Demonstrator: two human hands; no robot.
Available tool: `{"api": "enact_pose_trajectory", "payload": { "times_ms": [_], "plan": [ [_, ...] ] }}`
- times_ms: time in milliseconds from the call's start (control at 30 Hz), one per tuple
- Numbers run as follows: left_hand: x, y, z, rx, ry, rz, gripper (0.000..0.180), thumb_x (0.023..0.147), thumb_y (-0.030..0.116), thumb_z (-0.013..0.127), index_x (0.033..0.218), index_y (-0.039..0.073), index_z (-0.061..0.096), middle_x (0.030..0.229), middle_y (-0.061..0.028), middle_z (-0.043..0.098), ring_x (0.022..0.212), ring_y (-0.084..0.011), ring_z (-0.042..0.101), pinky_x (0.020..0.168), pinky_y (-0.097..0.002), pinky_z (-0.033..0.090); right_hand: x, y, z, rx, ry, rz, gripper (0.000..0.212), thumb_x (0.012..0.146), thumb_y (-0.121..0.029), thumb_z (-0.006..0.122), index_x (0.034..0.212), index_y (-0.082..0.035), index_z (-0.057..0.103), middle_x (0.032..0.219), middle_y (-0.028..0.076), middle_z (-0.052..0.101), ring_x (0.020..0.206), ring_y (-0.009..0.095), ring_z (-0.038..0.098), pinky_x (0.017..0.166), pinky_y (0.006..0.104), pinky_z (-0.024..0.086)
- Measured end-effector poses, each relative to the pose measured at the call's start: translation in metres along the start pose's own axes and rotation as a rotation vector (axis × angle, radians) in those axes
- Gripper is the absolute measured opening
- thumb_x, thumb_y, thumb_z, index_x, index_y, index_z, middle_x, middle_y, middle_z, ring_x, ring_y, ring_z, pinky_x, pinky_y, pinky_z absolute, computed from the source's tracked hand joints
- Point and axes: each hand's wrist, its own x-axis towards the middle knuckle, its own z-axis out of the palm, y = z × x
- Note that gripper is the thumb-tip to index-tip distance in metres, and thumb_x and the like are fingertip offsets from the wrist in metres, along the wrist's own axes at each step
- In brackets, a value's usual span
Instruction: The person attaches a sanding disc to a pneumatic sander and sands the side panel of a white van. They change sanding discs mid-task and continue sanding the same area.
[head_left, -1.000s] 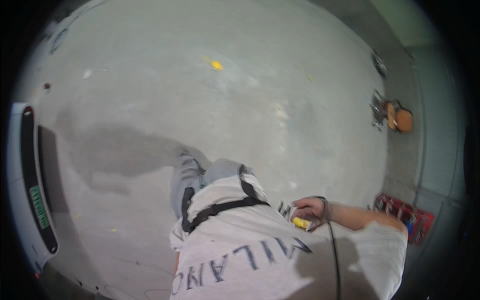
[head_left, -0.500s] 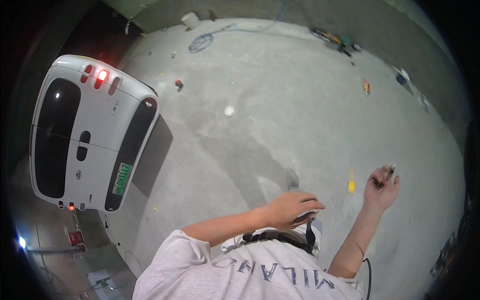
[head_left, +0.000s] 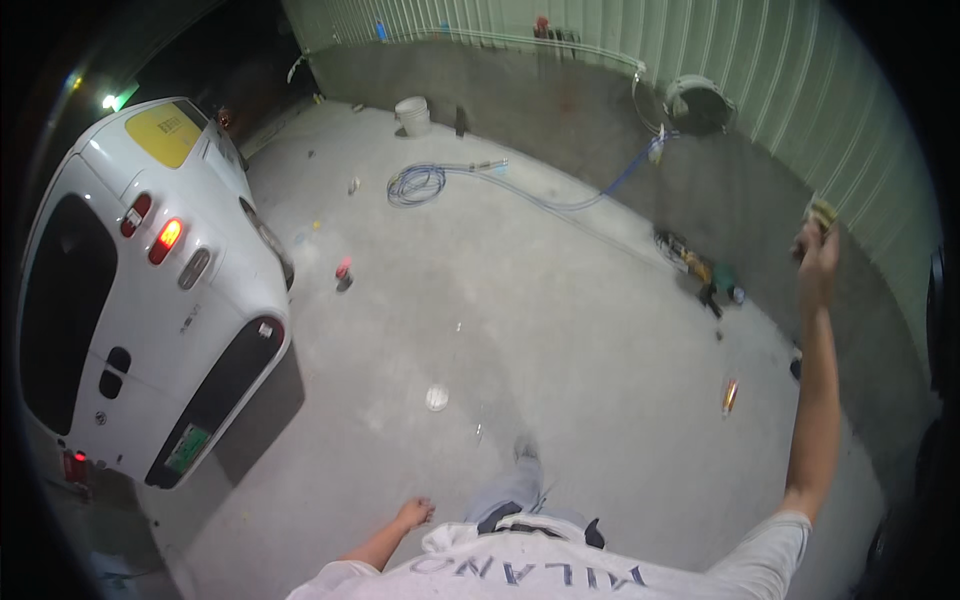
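A pale concrete floor (head_left: 590, 330) runs back to a wall (head_left: 520, 90), dark grey below and ribbed above. Nearest, low in the view, the left hand (head_left: 415, 513) hangs over the floor; its fingers look loosely curled, but it is too small to tell how far open they are, and nothing shows in them. To the right, the right hand (head_left: 819, 256) is raised, its fingers closed about a small yellowish thing (head_left: 822, 213) that juts past their tips, too blurred to name. Carrying it well seems to call for a snug, light grip, with steps kept clear of the white disc (head_left: 437, 398) and, farther right, the amber bottle (head_left: 730, 397). Beyond, at left, a red-and-black object (head_left: 344, 274) sits near the white van (head_left: 215, 300); tools (head_left: 692, 262) lie far right. Farther still are a coiled hose (head_left: 405, 187) and a white bucket (head_left: 411, 118).
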Motion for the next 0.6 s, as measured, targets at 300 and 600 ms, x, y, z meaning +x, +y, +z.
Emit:
{"api": "enact_pose_trajectory", "payload": {
  "times_ms": [300,600],
  "plan": [
    [0.214,0.301,-0.127,0.218,0.181,0.307,0.068,0.078,0.034,0.083,0.136,0.006,0.061,0.12,-0.0163,0.075,0.112,-0.0336,0.071,0.098,-0.0413,0.056,-0.269,0.333,0.195,-0.217,-1.619,1.214,0.059,0.092,-0.031,0.076,0.141,-0.002,0.058,0.125,0.015,0.072,0.101,0.024,0.076,0.086,0.0402,0.063],
    [0.333,0.5,-0.266,0.163,0.306,0.254,0.071,0.076,0.03,0.085,0.138,0.007,0.061,0.124,-0.0154,0.073,0.115,-0.0347,0.069,0.101,-0.0429,0.054,-0.044,0.496,0.685,-0.96,-2.074,-0.263,0.051,0.093,-0.033,0.068,0.14,-0.014,0.062,0.122,0.017,0.072,0.115,0.035,0.069,0.095,0.0488,0.057]
  ]
}}
